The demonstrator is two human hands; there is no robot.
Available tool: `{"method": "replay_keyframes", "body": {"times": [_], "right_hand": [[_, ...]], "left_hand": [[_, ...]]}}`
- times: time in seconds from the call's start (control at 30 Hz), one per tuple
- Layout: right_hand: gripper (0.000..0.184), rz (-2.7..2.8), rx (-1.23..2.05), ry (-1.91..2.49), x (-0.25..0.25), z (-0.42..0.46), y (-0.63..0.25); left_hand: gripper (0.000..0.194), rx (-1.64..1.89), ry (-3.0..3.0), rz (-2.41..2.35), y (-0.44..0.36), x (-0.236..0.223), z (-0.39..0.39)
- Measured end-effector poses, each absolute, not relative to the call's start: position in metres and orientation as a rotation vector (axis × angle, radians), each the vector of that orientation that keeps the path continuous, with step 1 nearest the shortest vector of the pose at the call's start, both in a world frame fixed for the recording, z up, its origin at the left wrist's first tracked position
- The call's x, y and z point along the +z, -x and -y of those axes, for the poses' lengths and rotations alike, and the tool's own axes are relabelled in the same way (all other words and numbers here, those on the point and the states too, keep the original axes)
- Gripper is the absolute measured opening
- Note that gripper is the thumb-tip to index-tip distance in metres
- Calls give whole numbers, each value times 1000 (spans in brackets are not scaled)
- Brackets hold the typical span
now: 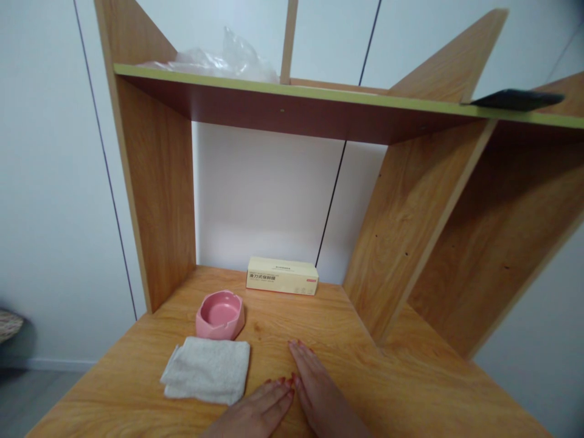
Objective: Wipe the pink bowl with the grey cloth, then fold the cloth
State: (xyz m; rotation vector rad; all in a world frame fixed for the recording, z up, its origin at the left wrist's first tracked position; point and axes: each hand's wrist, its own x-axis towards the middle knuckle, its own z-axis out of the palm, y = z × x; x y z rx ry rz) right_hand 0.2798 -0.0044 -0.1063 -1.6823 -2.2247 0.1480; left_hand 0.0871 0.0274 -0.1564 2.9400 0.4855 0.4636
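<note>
Desk point(438, 389) under the L hand point(261, 409) & R hand point(319, 389) looks smooth, so light stuff on it could prob. skid if a hand sweeps by too fast. Shelf point(319, 115) up ahead of both: a careless bump there might jolt the black flat thing point(520, 100), high & to the R of the R hand, which seems to poke past the front edge & could drop. Box point(281, 276), straight ahead of the hands near the back, could get shoved farther off or tip if poked at one end rather than gripped properly. Folded cloth point(207, 369), just L of the L hand, is the likeliest snag, b/c its near corner lies right by that hand (can't tell if they touch): a sideways drag could unfold it or push it into the pink dish point(219, 315). That dish, ahead-L of the L hand, right behind the cloth, looks heavy-ish, but a hard nudge might shift it. Both hands flat, backs up, fingers straight & close tgthr, not curled; they angle in, w/ L fingertips about meeting the R hand's near side, contact unclear. Nothing held in either AFAICT.
</note>
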Motion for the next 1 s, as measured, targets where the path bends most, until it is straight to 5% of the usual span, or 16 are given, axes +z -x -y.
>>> {"method": "replay_keyframes", "body": {"times": [1.0], "right_hand": [[50, 2248, 112, 1671, -103, 6, -277]], "left_hand": [[57, 344, -2835, -504, -85, -134, -20]]}}
